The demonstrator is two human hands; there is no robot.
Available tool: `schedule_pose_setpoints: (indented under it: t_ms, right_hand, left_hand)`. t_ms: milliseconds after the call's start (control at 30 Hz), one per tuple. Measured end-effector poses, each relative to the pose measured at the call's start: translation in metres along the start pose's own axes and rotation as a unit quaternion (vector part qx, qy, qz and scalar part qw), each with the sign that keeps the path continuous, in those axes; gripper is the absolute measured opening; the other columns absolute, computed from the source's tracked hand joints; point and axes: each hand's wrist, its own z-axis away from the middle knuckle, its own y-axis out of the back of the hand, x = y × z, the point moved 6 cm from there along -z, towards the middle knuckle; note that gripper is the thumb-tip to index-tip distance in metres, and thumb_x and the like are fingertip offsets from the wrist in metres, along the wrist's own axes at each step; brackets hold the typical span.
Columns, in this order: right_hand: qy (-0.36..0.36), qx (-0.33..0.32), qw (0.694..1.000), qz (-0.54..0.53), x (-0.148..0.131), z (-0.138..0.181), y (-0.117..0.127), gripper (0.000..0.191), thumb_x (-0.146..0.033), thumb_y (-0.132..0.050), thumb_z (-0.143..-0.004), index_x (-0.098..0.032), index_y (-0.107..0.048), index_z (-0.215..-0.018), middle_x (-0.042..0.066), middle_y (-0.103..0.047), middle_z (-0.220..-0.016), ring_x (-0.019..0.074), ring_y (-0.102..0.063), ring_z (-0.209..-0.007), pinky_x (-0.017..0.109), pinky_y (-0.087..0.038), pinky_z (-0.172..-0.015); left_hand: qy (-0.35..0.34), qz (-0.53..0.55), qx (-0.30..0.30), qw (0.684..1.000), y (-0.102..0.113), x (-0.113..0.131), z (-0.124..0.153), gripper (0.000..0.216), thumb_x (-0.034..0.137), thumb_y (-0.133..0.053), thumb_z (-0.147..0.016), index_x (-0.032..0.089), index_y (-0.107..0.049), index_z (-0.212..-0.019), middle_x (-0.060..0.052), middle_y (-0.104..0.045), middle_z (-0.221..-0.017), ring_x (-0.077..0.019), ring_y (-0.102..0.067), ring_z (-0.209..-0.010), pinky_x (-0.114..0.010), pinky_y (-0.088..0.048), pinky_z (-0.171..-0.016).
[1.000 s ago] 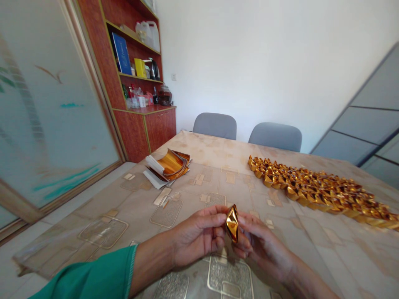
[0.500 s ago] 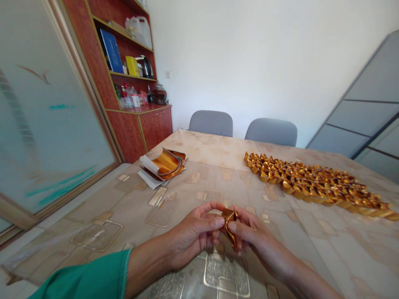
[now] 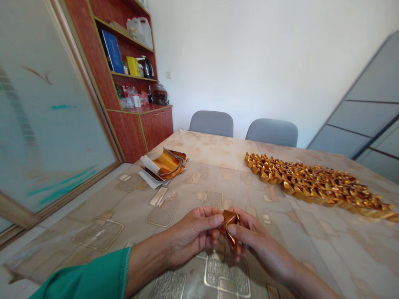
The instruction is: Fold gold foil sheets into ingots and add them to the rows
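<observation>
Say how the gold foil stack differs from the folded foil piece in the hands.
The gold foil stack lies on the tablecloth; the folded foil piece is held by the left hand and right hand. The stack's sheets curve broadly; the piece is small and creased. The stack shows white too; the piece only gold. Both look shiny.

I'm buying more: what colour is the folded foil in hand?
The folded foil is shiny coppery gold; see head view.

Two grey chairs (image 3: 212,123) are standing before white wall (image 3: 243,54). Reddish cabinet (image 3: 158,128) is holding flat blue item (image 3: 112,51), pale jugs (image 3: 146,34), yellow container (image 3: 132,66) (dark kettle (image 3: 148,69) sitting near it). Frosted door panel (image 3: 62,128) is filling left edge.
</observation>
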Motion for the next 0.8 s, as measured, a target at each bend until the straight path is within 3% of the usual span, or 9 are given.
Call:
schedule_pose_setpoints:
  t_ms: [267,467,633,800]
  right_hand:
    - [-0.010,0.002,0.998,-0.059,0.007,-0.002,0.002,0.036,-0.048,-0.073,-0.079,-0.019,-0.055,-0.089,-0.006,-0.051,-0.060,0.0071,-0.043,-0.047,0.020,-0.038,-0.047]
    - [0.003,-0.024,0.991,-0.129,0.007,-0.003,0.002,0.029,-0.046,-0.058,-0.093,-0.020,-0.057,-0.103,-0.005,-0.049,-0.062,0.0093,-0.043,-0.052,0.023,-0.041,-0.055]
    - [0.109,0.062,0.992,0.018,-0.007,0.000,0.012,0.029,-0.046,-0.051,-0.096,-0.022,-0.057,-0.109,0.003,-0.058,-0.093,0.0151,-0.052,-0.079,0.028,-0.044,-0.070]
    - [0.241,0.123,0.929,0.251,-0.022,0.007,0.012,0.029,-0.035,-0.062,-0.089,-0.026,-0.051,-0.115,0.004,-0.058,-0.103,0.0207,-0.053,-0.095,0.031,-0.045,-0.076]
  left_hand:
    - [0.025,0.040,-0.006,0.999,0.000,-0.003,0.000,0.019,0.026,-0.077,-0.080,0.010,-0.070,-0.090,-0.001,-0.060,-0.065,-0.0074,-0.054,-0.054,-0.019,-0.045,-0.058]
    - [0.032,0.137,0.003,0.990,0.005,0.000,-0.003,0.014,0.018,-0.065,-0.089,0.008,-0.071,-0.098,-0.009,-0.070,-0.086,-0.0052,-0.058,-0.057,-0.014,-0.049,-0.057]
    - [0.025,0.204,-0.003,0.979,0.004,0.001,-0.005,0.017,0.014,-0.063,-0.090,0.005,-0.069,-0.102,-0.008,-0.070,-0.085,-0.0070,-0.060,-0.058,-0.017,-0.052,-0.060]
    - [0.005,0.244,0.007,0.970,0.009,-0.001,-0.009,0.012,0.012,-0.062,-0.088,0.004,-0.068,-0.094,-0.008,-0.069,-0.079,-0.0107,-0.064,-0.061,-0.021,-0.055,-0.061]
